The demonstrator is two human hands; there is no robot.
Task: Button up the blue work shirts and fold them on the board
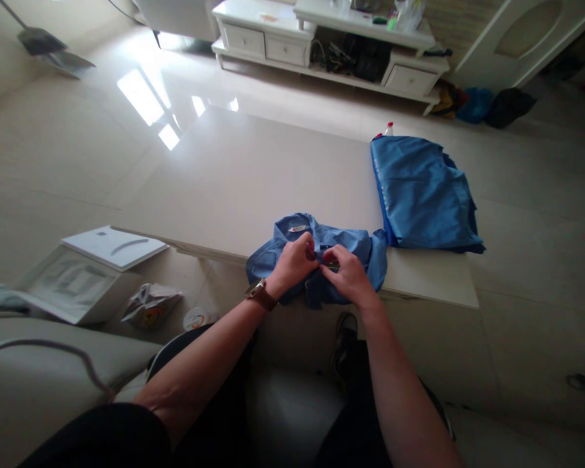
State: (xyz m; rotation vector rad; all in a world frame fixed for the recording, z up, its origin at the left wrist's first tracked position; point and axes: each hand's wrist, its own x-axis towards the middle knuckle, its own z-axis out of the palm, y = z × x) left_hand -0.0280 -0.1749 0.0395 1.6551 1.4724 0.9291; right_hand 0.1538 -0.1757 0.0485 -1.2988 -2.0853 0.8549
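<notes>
A blue collared shirt lies crumpled at the near edge of the table, its white neck label facing up and some cloth hanging over the edge. Both my hands meet over its front. My left hand, with a brown-strapped watch at the wrist, pinches the shirt's fabric between thumb and fingers. Close beside it, my right hand is also closed in a pinch on the cloth, thumb tips nearly touching. A small yellow-green patch shows under the right fingers. What exactly sits between the fingertips is too small to make out.
Folded blue garments are stacked on the right end of the white table, with a red-capped bottle behind them. A white box and plastic bag are at left. A white TV cabinet stands beyond.
</notes>
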